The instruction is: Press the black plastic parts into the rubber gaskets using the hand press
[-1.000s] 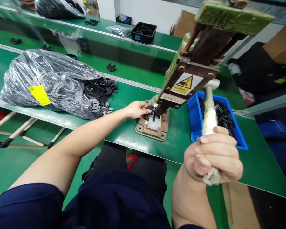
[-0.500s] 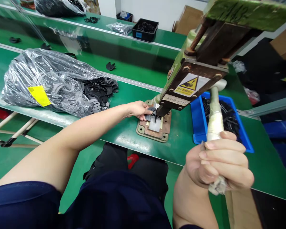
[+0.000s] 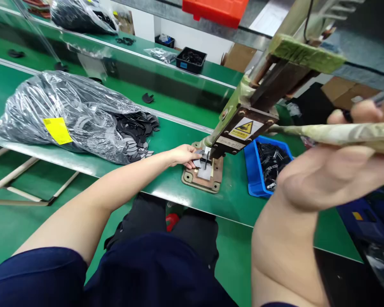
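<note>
The person's left hand point(image 3: 183, 154) reaches across the green bench, fingertips pinched on a small flat black part point(image 3: 201, 154) that lies on the pale plate under the ram of a hand-operated green and brown metal press point(image 3: 243, 123). The part rests on the press's rusty brown base plate point(image 3: 201, 181), right at the tip of the ram.

The right hand point(image 3: 336, 166) is close to the camera and blurred, its fingers curled around the long cloth-wrapped lever handle point(image 3: 336, 133) of the press, which lies almost level.

Just right of the press base sits a blue plastic bin point(image 3: 252, 170) holding a heap of small black pieces. To the left on the same green table point(image 3: 166, 187) lies a large clear plastic bag with a yellow label point(image 3: 67, 115), with thin black curved parts spilling from its open end. A black tray point(image 3: 191, 59) stands on the far bench, well apart from the hands.
</note>
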Tool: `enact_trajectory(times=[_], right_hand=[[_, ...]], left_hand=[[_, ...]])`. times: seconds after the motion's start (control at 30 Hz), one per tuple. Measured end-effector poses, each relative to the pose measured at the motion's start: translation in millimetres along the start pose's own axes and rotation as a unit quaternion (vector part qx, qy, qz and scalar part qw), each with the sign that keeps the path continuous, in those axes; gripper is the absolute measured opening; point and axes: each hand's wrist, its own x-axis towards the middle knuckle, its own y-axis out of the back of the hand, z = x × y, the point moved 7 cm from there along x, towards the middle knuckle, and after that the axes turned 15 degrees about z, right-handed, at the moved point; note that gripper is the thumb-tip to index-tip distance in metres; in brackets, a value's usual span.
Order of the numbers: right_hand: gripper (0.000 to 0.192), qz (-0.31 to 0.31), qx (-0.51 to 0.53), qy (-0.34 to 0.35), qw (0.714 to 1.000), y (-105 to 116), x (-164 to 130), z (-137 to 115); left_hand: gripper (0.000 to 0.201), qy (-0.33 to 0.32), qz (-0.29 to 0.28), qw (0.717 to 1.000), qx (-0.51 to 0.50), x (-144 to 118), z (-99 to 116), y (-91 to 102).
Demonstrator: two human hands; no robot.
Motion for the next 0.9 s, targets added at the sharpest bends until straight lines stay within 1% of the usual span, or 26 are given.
enact_trajectory(times=[0.03, 0.07, 0.1, 0.17, 0.2, 0.23, 0.3, 0.37, 0.43, 0.53, 0.63, 0.73, 0.83, 0.9], right_hand=[[0.068, 0.067, 0.026, 0.053, 0.996, 14.1, -13.4, -1.1], [0.063, 0.104, 0.024, 0.073, 0.992, 26.2, -31.1, 6.3], [0.055, 0.102, 0.005, 0.051, 0.994, 34.1, -50.6, 21.7], [0.04, 0.007, -0.03, -0.037, 0.999, 38.4, -94.6, 58.7], [0.038, -0.059, -0.037, -0.098, 0.993, 36.6, -119.2, 76.4], [0.036, -0.109, -0.038, -0.145, 0.983, 35.1, -142.6, 89.2], [0.036, -0.175, -0.033, -0.203, 0.963, 29.1, -180.8, 101.2], [0.034, -0.205, -0.023, -0.23, 0.951, 19.3, -204.1, 101.7], [0.03, -0.214, -0.015, -0.241, 0.946, 9.4, -215.2, 98.3], [0.026, -0.208, -0.011, -0.239, 0.948, 2.6, -219.9, 93.1], [0.023, -0.204, -0.016, -0.224, 0.953, 5.4, -223.4, 89.2], [0.02, -0.204, -0.031, -0.2, 0.958, 11.8, -226.7, 85.4], [0.017, -0.219, -0.049, -0.167, 0.96, 15.3, -223.6, 80.9], [0.016, -0.235, -0.062, -0.141, 0.96, 16.3, -217.2, 77.5]], left_hand=[[0.039, -0.015, -0.002, 1.0, -0.012, -6.7, 2.5, 2.6], [0.04, -0.031, -0.005, 0.999, -0.021, -15.3, 4.8, 5.3], [0.041, -0.046, -0.011, 0.998, -0.03, -25.4, 6.8, 7.8], [0.042, -0.074, -0.033, 0.996, -0.045, -48.3, 9.6, 10.8], [0.044, -0.085, -0.044, 0.994, -0.053, -59.8, 10.3, 11.7], [0.045, -0.092, -0.053, 0.992, -0.061, -70.5, 10.7, 12.1], [0.048, -0.103, -0.066, 0.99, -0.071, -88.7, 10.9, 11.3], [0.05, -0.107, -0.076, 0.989, -0.075, -101.8, 10.3, 8.7], [0.05, -0.106, -0.084, 0.988, -0.073, -110.4, 8.8, 5.3], [0.049, -0.1, -0.081, 0.989, -0.067, -117.1, 6.2, 2.8], [0.049, -0.093, -0.085, 0.991, -0.055, -121.1, 5.8, 0.3], [0.049, -0.077, -0.107, 0.99, -0.044, -123.3, 8.0, -4.4], [0.049, -0.069, -0.122, 0.99, -0.034, -120.4, 10.9, -6.8], [0.049, -0.07, -0.114, 0.991, -0.024, -115.2, 9.9, -5.8]])
